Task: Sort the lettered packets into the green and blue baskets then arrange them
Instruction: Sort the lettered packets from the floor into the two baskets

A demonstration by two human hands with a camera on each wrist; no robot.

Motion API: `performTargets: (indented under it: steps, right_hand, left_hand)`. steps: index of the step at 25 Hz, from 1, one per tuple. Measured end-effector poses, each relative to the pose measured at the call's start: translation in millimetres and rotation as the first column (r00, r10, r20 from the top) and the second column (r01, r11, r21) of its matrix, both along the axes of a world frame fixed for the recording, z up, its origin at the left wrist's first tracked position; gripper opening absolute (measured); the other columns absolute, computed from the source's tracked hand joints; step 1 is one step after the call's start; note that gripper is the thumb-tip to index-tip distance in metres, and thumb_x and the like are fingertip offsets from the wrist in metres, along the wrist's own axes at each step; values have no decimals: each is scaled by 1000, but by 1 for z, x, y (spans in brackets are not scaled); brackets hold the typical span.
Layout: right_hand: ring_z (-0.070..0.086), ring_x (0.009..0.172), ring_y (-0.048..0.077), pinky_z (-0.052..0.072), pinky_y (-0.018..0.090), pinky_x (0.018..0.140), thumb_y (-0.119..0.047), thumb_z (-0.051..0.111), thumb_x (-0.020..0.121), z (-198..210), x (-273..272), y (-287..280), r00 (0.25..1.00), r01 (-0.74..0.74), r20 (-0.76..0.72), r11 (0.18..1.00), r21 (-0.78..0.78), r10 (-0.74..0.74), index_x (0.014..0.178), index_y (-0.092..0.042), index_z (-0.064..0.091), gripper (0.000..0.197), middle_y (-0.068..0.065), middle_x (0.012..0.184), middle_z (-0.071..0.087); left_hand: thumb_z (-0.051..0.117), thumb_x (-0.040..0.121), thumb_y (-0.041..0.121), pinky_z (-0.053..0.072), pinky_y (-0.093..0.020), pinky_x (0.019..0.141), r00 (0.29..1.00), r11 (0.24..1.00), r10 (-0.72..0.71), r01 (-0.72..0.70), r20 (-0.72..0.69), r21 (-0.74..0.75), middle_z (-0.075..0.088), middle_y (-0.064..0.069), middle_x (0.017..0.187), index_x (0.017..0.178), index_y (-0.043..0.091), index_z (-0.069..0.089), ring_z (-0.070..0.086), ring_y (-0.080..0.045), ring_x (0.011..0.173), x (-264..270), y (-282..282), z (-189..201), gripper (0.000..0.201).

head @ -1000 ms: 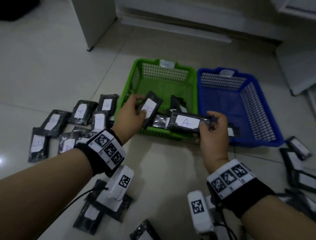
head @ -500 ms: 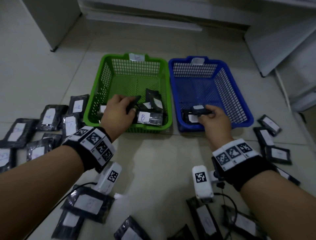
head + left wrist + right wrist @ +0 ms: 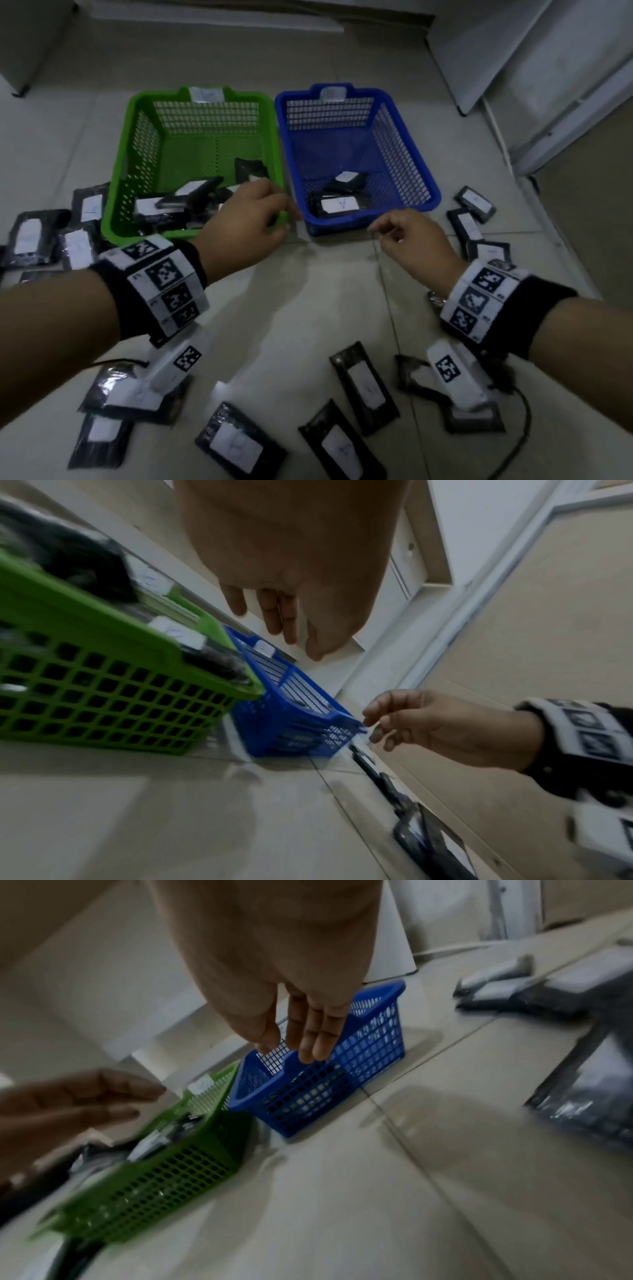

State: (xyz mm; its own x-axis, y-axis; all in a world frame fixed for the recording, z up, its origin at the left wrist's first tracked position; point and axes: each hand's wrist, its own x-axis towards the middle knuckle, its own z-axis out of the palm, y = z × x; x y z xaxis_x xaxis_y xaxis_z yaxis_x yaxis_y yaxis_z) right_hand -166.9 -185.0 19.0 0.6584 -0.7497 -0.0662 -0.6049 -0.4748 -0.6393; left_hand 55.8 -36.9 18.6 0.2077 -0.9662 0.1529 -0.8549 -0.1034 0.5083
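Head view: rectangular plastic mesh green basket (image 3: 118, 192), blue basket (image 3: 423, 164).

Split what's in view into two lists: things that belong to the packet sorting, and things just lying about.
Belongs to the job:
green plastic mesh basket
blue plastic mesh basket
black packets with white labels on the floor
packet labelled A in the blue basket
left hand, empty
right hand, empty

Just lying about:
white cabinet
black cable

Two baskets: one green basket (image 3: 120, 192); one blue basket (image 3: 424, 178); two packets in blue.
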Motion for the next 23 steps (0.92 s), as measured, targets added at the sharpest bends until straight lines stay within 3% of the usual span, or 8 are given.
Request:
performTargets:
  steps: [3,6,8,11,14,17,19,23]
  right_hand:
    - [57,86,15,49,26,81,-8,63,81,26,-57,-26,916,-254,-327,967,-16,235,111,-22,63,33,-2,101,53]
    - [50,94,9,40,19,79,-20,66,82,38,-112,-53,777,-349,-537,935,67,329,128,-32,51,49,-7,107,46]
    - [50,101,14,42,22,83,-25,69,81,27,-143,-70,786,-307,-550,951,49,282,134,-32,45,59,-3,112,47]
    - [45,118,24,43,35,97,-31,74,75,-8,-174,-82,832,-175,-529,984,30,164,138,-25,43,71,7,124,47]
    - [42,123,30,41,39,103,-40,80,66,-41,-198,-85,871,-62,-485,998,33,71,137,-23,45,81,12,126,47]
    - [40,119,29,43,40,99,-40,82,64,-60,-208,-80,885,-6,-465,998,57,32,141,-26,36,91,11,121,44]
    - [44,114,27,46,40,95,-37,83,63,-65,-210,-77,906,-22,-422,999,38,36,139,-27,36,89,8,118,44]
    - [51,98,18,49,31,84,-30,87,58,-67,-212,-83,942,55,-335,986,160,2,120,-25,45,75,2,109,42]
  left_hand:
    - [62,83,18,39,-25,91,962,948,-273,268,8,173,54,1,111,107,25,64,49,-16,103,-26,-27,30,25]
    - [63,85,27,36,-22,93,909,864,-417,391,18,317,51,5,115,114,29,59,47,-12,108,-59,-61,39,30]
    - [62,86,30,38,-25,96,906,857,-424,401,-1,323,51,4,117,117,30,57,47,-13,109,-92,-83,25,31]
    - [61,87,30,41,-30,98,932,863,-355,357,-74,357,52,3,121,121,27,56,48,-15,112,-142,-105,-16,34]
    - [62,86,30,41,-31,98,965,887,-216,257,-147,384,50,-2,125,127,21,53,50,-21,114,-192,-122,-64,42]
    - [59,88,28,40,-33,102,969,915,-52,143,-243,377,48,-7,131,136,16,45,50,-25,118,-235,-131,-101,52]
    - [57,89,28,38,-36,103,972,921,37,57,-234,384,50,-8,130,138,17,44,48,-28,119,-251,-134,-115,52]
    - [65,83,29,42,-29,89,956,901,120,9,-269,434,60,-6,113,122,20,58,54,-24,108,-257,-138,-112,41]
